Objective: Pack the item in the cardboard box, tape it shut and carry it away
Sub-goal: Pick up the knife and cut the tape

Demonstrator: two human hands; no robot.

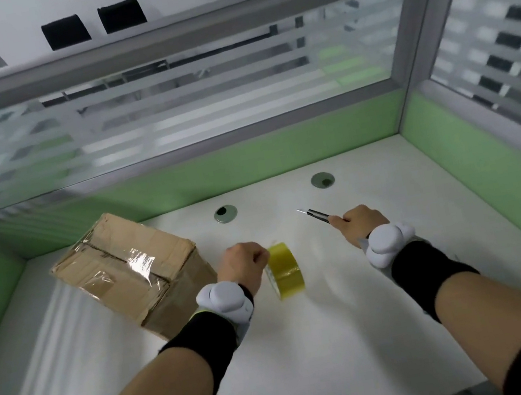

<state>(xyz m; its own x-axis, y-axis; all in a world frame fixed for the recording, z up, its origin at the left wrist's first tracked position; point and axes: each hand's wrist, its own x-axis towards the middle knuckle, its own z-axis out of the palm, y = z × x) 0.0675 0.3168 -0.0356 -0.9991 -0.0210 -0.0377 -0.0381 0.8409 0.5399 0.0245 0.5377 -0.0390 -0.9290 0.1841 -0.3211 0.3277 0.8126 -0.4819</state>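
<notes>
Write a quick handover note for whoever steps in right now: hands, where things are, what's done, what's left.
Left hand: closed on the tape roll, roll standing on edge on the desk.
Right hand: holding the knife, blade out, pointing away over the desk.
Box: on the desk to the left, flaps closed, clear tape across the top seam. Contents can't be seen.
Done: box looks taped shut.
Left: put down knife and roll, then carry the box away.
</notes>
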